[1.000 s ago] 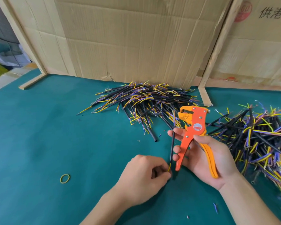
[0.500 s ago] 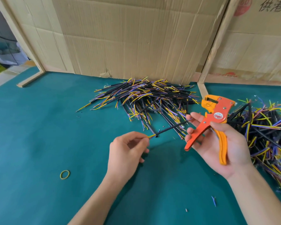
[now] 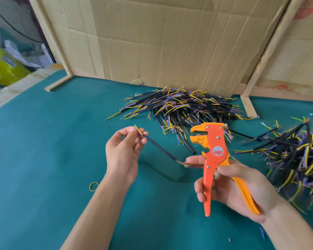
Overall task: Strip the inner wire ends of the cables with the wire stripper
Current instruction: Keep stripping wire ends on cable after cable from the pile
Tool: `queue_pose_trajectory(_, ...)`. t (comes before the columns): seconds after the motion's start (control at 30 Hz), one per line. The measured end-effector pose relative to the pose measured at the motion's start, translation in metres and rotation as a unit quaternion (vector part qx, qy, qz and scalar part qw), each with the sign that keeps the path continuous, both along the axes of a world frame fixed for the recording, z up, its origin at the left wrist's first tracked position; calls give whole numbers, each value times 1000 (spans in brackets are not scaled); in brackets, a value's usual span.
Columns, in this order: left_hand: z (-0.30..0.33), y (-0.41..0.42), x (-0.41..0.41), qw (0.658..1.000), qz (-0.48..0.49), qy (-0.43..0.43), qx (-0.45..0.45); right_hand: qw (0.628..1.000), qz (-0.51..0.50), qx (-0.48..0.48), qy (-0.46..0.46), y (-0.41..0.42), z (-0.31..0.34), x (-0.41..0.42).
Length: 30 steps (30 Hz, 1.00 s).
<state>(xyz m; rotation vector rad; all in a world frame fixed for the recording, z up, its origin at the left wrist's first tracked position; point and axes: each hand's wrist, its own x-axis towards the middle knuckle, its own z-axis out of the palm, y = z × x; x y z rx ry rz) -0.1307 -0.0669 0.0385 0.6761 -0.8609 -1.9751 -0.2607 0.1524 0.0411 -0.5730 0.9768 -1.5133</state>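
A short black cable (image 3: 159, 149) with yellow and purple inner wires at both ends hangs above the green table. My left hand (image 3: 123, 154) pinches its upper left end, where the yellow wire sticks up. My right hand (image 3: 229, 184) grips the handles of the orange wire stripper (image 3: 210, 156), held upright with its jaws open and pointing left. The cable's lower right end lies against my right forefinger, just left of the stripper. The jaws hold nothing.
A pile of similar cables (image 3: 184, 109) lies at the back centre against a cardboard wall (image 3: 170, 42). Another pile (image 3: 296, 154) lies at the right. A yellow rubber band (image 3: 94, 186) lies on the green table (image 3: 43, 150) by my left forearm. Small insulation scraps (image 3: 262, 232) lie near the front.
The stripper has gone from leaning right to upright, closer to me. My left hand has shifted right along the cable, which now slopes down to my right hand.
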Motion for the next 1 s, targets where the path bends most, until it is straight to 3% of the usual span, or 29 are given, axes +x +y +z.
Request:
queue_pose_trajectory(0.1, 0, -4, 1, 999, 26, 34, 27, 999, 36, 1, -36, -16, -3, 24)
queue_pose_trajectory(0.2, -1, 1, -2, 999, 9, 7, 39, 998, 33, 19, -50, -27, -7, 41)
queue_pose_trajectory(0.3, -1, 7, -4, 997, -45, -58, -8, 997, 46, 18, -55, -31, -9, 48)
queue_pose_trajectory(0.47, 1, 15, -6, 992, -100, -56, -48, 996, 34, 22, -76, -31, -14, 50)
queue_pose_trajectory(0.6, 1, 15, -4, 991, -109, -56, -58, 997, -13, 14, -69, -23, -8, 35)
queue_pose_trajectory(0.77, 1, 32, -9, 970, -205, -80, -109, 990, -118, -46, -68, -14, 0, 13)
queue_pose_trajectory(1.0, -5, 50, -14, 940, -286, -115, -142, 990, -113, -72, -34, -11, -2, 6)
